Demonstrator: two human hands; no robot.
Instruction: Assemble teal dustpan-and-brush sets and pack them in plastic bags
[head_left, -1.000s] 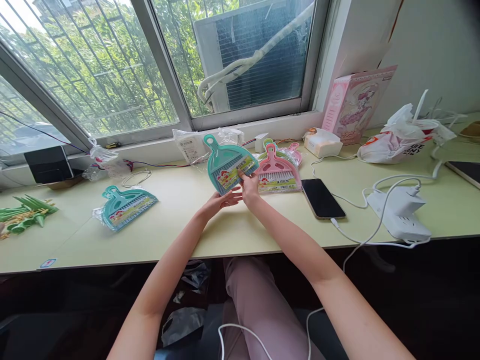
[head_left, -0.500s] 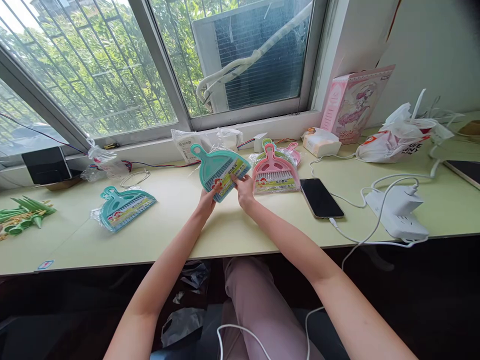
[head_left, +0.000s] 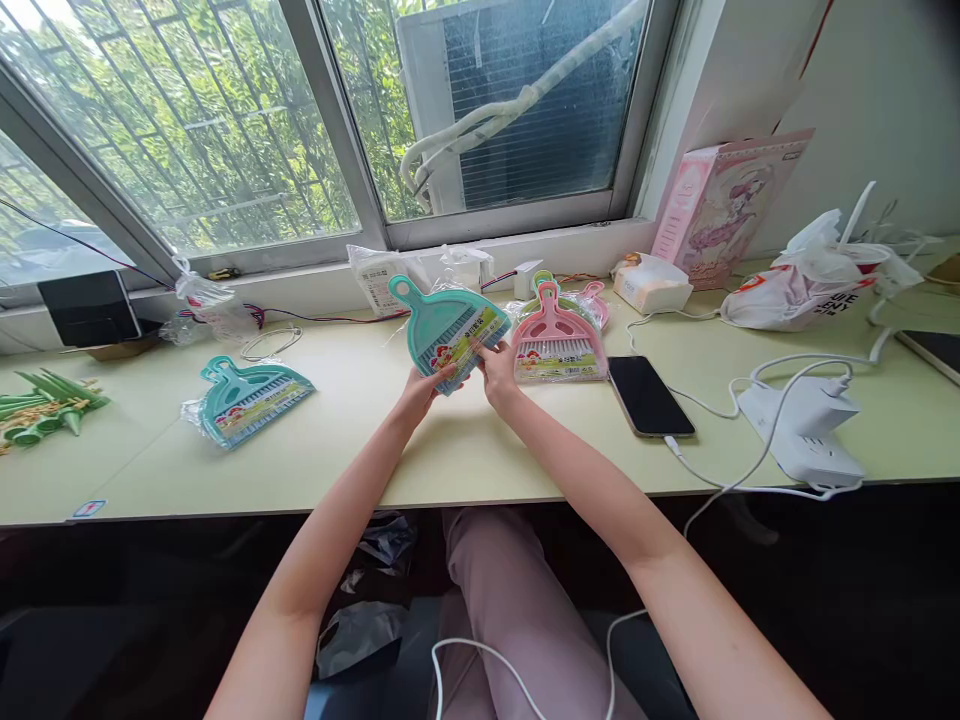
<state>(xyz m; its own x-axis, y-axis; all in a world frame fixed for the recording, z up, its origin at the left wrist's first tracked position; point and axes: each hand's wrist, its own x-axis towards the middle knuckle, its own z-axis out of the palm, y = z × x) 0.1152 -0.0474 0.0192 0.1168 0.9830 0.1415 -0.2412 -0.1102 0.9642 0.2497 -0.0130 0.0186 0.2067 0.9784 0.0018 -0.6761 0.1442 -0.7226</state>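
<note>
Between my two hands is a teal dustpan and brush set in clear wrap, tilted and lifted off the table, its handle up to the left. My left hand grips its lower left edge. On its right edge my right hand is closed, fingers over the printed label. Just right of it lies a pink dustpan and brush set, also wrapped, on top of a green one and another pink one. A second teal dustpan and brush set rests on the table to the left.
A phone on a charging cable and a white power strip lie to the right. Behind stand a tissue pack, a pink box and a plastic bag. Green stalks lie far left, near a black device.
Both hands still hold the teal set, which is turned slightly and sits a little farther right in view. The whole view has shifted a little; the other things stay in place.
</note>
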